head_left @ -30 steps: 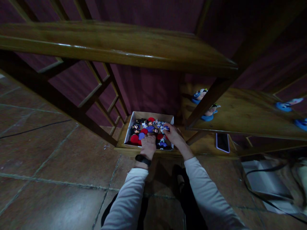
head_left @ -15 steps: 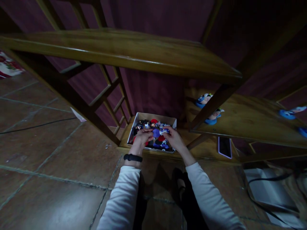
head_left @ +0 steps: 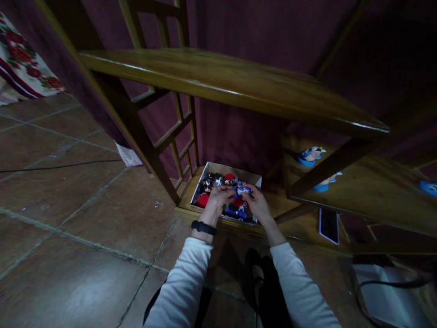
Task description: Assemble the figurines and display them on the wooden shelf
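A small figurine with a purple base (head_left: 241,190) is held between both hands, above a shallow white box (head_left: 196,193). My left hand (head_left: 220,197), with a black band at the wrist, pinches its left side. My right hand (head_left: 257,200) grips the right side with its fingertips. In the box lie several small figurines, among them a red-based one (head_left: 203,199) at the left and a purple-based one (head_left: 235,211) near the front. The fingers hide part of the held figurine.
The box stands on the low wooden shelf (head_left: 280,208), under a higher wooden board (head_left: 221,82). A phone (head_left: 328,226) lies farther right. Blue-based figurines (head_left: 310,156) stand on the middle shelf (head_left: 358,182). A lattice panel (head_left: 174,127) is at the left; a dark cable (head_left: 61,167) crosses the floor.
The view has swung left, so the shelves and box appear farther right. Both hands still hold the figurine, which has been turned so its purple base shows less.
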### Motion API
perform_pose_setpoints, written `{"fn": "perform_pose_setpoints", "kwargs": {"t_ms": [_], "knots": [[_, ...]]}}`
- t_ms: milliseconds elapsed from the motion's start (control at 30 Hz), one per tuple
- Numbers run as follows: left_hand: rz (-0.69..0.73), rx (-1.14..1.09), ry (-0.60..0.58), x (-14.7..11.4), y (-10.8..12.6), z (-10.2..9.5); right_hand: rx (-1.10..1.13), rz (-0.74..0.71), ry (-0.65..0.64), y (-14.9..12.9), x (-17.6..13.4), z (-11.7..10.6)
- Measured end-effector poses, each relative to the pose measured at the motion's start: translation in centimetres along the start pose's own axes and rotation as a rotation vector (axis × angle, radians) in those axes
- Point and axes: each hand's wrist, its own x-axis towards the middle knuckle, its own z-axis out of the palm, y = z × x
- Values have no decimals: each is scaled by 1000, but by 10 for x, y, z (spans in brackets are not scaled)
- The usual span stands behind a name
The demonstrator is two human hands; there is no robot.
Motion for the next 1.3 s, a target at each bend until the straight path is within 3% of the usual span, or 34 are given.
{"fn": "perform_pose_setpoints", "kwargs": {"t_ms": [400, 833, 1100, 1300], "knots": [[-16, -73, -50, 0, 1, -6, 125, 103, -69, 7, 4, 1], [-60, -179, -53, 3, -6, -13, 63, 29, -107, 4, 3, -1], [-42, -187, 17, -2, -10, -11, -158, -154, -38, -2, 2, -1], [53, -236, 53, -10, -9, -3, -67, -95, 53, -1, -1, 6]]}}
